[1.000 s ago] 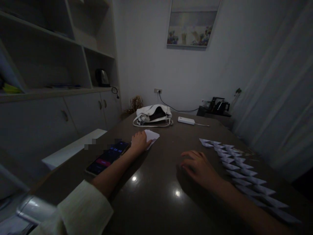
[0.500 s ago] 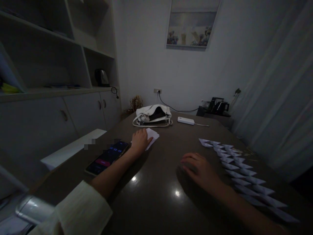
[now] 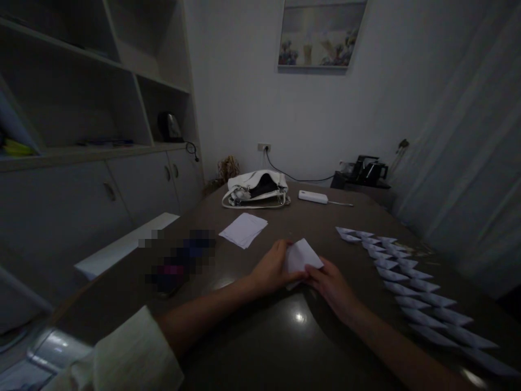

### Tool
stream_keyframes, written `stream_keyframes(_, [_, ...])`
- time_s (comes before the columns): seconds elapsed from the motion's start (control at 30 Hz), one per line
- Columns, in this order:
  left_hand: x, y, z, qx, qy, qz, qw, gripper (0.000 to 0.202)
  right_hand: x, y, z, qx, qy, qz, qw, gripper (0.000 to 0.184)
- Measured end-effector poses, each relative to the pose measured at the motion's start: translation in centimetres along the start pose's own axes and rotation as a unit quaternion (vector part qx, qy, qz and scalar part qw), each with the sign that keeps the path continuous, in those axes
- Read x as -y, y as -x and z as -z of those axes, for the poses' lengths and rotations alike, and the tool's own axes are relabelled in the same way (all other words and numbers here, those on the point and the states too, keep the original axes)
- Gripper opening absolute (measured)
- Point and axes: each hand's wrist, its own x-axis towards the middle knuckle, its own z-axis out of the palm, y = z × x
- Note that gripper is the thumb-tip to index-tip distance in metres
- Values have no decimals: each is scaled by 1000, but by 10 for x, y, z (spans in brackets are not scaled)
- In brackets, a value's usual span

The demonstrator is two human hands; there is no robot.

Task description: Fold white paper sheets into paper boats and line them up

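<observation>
A white sheet of paper (image 3: 302,255) is held between my two hands above the middle of the dark table. My left hand (image 3: 275,268) grips its left side, thumb along the lower edge. At the lower right corner, my right hand (image 3: 330,281) pinches the same sheet. Beyond my left hand lies a loose stack of white paper sheets (image 3: 244,229). To the right of my right hand stand several folded paper boats (image 3: 407,286) in two slanting rows.
A white handbag (image 3: 256,189) sits at the table's far end, with a white power bank (image 3: 313,197) and its strap to the right. A phone (image 3: 175,266), blurred out, lies on the left of the table (image 3: 228,347). Shelves line the left wall.
My left hand has come from the paper stack to the middle with a sheet. My right hand, empty before, now holds that sheet too. The stack is uncovered.
</observation>
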Motion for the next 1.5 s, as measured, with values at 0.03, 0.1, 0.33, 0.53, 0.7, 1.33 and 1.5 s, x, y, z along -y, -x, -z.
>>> stream_keyframes(0.03, [1, -1, 1, 5, 17, 6, 1000, 65, 1, -2, 3, -4, 20, 12, 1000, 36])
stream_keyframes(0.1, [3, -5, 5, 28, 49, 32, 998, 48, 3, -6, 11, -14, 75, 32, 997, 36])
stream_keyframes(0.33, [16, -14, 7, 58, 265, 128, 954, 23, 9, -8, 16, -17, 84, 68, 994, 38])
stream_keyframes(0.53, [17, -16, 10, 22, 306, 163, 938, 17, 7, -1, 10, 11, 111, 92, 990, 19])
stream_keyframes(0.7, [13, -18, 11, 28, 282, 178, 942, 29, 5, -1, 8, -7, 149, 105, 983, 19])
stream_keyframes(1.33, [14, -15, 12, 112, 183, 82, 973, 34, 1, 0, 8, 20, 208, 98, 973, 25])
stream_keyframes(1.5, [16, -15, 13, 121, 179, 74, 974, 33, -1, -2, 10, 19, 220, 113, 969, 24])
